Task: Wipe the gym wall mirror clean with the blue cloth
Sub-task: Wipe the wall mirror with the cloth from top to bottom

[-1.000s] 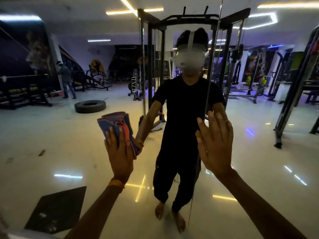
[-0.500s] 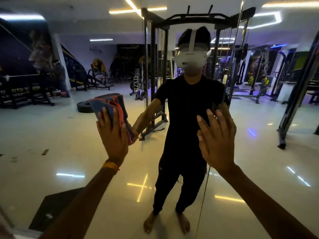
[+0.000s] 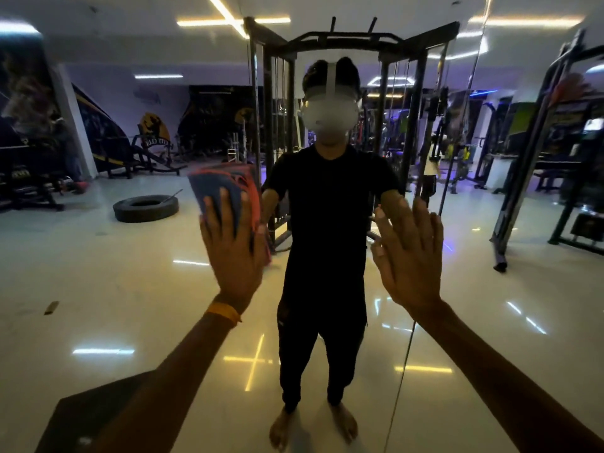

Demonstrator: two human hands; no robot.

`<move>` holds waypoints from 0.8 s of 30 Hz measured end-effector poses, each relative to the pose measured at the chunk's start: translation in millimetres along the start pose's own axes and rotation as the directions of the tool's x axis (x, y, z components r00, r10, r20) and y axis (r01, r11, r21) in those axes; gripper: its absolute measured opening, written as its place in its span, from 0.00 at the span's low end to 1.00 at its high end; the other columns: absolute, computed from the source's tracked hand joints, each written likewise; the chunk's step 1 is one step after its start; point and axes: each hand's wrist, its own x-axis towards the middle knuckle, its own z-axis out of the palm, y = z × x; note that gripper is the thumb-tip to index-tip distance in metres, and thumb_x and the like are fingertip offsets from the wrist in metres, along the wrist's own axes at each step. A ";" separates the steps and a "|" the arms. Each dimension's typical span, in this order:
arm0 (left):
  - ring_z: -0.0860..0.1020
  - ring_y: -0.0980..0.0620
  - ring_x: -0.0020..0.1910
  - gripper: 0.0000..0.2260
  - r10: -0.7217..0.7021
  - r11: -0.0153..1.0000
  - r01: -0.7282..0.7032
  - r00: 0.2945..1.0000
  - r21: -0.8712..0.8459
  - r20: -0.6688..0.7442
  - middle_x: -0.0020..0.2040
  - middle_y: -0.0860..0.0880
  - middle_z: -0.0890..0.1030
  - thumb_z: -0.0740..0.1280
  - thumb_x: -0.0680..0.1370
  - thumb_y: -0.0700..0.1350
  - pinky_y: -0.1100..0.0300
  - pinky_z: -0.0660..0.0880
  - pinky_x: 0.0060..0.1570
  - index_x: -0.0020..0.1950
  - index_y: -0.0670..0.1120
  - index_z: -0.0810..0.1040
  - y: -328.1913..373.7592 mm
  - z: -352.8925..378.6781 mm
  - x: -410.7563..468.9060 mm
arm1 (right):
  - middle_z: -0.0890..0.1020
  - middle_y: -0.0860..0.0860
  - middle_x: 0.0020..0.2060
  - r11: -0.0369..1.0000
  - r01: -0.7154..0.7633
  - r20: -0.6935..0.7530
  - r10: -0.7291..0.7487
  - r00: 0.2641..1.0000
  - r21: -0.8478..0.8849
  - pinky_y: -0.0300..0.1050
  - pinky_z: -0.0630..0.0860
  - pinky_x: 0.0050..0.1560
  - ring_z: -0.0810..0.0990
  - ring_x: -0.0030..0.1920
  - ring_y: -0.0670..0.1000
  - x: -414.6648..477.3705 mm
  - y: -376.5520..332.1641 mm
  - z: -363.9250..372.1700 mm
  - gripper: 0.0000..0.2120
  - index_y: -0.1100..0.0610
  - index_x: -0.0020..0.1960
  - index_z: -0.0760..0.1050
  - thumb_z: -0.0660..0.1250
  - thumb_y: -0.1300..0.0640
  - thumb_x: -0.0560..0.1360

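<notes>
Head view, facing the gym wall mirror (image 3: 98,289); nearly everything seen is reflection.

Writing: a yellow emblem (image 3: 156,130) on the reflected far wall carries a band of lettering beneath a dark figure. It is reversed by the glass and too blurred to read. A darker wall mark (image 3: 147,95) further up is also unreadable. No legible brand on the cloth or on the white headset (image 3: 328,114) worn by the reflected person.

Left hand (image 3: 233,253): raised, back of hand toward the camera, fingers straight and slightly spread. It presses the blue cloth (image 3: 222,188) flat against the glass. The cloth is folded, blue with orange-red edging, and stands out above the fingertips and along the right side of the hand. It sits left of the reflected figure, about chest height. A yellow band (image 3: 224,313) circles the wrist.

Right hand (image 3: 408,256): wide, fingers extended and fanned, holding nothing. The palm faces the mirror and appears laid on it, though contact cannot be confirmed. It sits just beside a thin vertical seam (image 3: 407,354) in the glass.

Also reflected: a black cable-machine frame (image 3: 343,40) behind the figure, a tyre (image 3: 145,208) lying on the glossy pale floor, and ceiling light strips.
</notes>
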 end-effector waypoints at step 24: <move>0.50 0.38 0.84 0.28 0.093 0.996 -0.090 0.988 0.028 -0.122 0.84 0.39 0.55 0.60 0.86 0.52 0.41 0.46 0.82 0.84 0.46 0.56 -36.0 -35.0 159.3 | 0.61 0.60 0.81 0.995 0.047 -0.106 -0.056 0.993 -0.090 0.68 0.54 0.79 0.55 0.82 0.62 113.1 -49.0 5.2 0.24 0.58 0.79 0.66 0.52 0.49 0.87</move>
